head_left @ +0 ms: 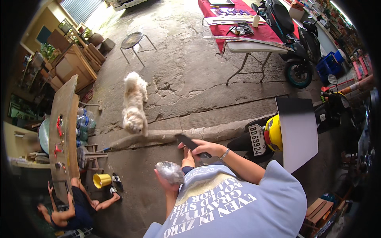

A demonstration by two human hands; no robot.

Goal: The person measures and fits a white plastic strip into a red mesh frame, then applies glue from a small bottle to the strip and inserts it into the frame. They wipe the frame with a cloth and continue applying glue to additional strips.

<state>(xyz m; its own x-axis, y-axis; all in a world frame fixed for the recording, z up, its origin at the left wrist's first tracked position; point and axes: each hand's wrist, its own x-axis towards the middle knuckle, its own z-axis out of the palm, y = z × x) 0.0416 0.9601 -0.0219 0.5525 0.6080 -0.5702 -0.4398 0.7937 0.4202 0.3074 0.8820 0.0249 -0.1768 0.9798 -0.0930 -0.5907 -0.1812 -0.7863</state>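
Observation:
My left hand [162, 180] is closed round a crumpled clear plastic bag [170, 171] with something greyish inside that I cannot make out. In my right hand [212, 149] is a long, flat black object [187, 141], pointing up and to the left; its exact kind does not show. The two held things are apart, both in front of my light blue shirt. A bracelet circles my right wrist. Just beyond my hands a shaggy cream dog [135, 105] stands on the concrete.
A raised concrete edge [166, 137] crosses ahead. A motorcycle with a white board [299, 135] on it is at right. Further off are a red-covered table [234, 29] and a stool [132, 40]. At lower left, another person sits by a wooden table [65, 119] and yellow bucket [102, 181].

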